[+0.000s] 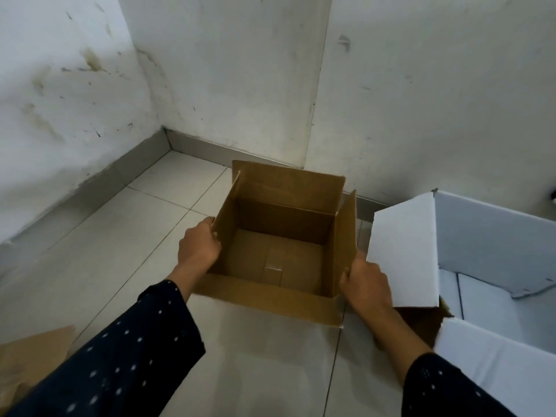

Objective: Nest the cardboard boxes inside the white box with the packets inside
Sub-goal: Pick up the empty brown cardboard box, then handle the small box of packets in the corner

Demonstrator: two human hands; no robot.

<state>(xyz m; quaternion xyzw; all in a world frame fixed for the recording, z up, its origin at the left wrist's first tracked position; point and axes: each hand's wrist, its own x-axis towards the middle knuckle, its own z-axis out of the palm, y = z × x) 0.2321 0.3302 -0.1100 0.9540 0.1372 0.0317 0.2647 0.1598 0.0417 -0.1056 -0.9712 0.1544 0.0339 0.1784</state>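
Note:
An open brown cardboard box (279,224) stands in front of me on the tiled floor, its flaps up and its inside empty. My left hand (198,246) grips the box's left flap. My right hand (365,282) grips the lower edge of its right flap. To the right stands the large white box (493,236), open, with one white flap leaning toward the brown box. I see no packets in the visible part of the white box.
White walls meet in a corner behind the brown box, with a grey skirting along the floor. Another piece of brown cardboard (30,356) lies at the lower left edge. A dark brown patch (421,323) shows under the white flap.

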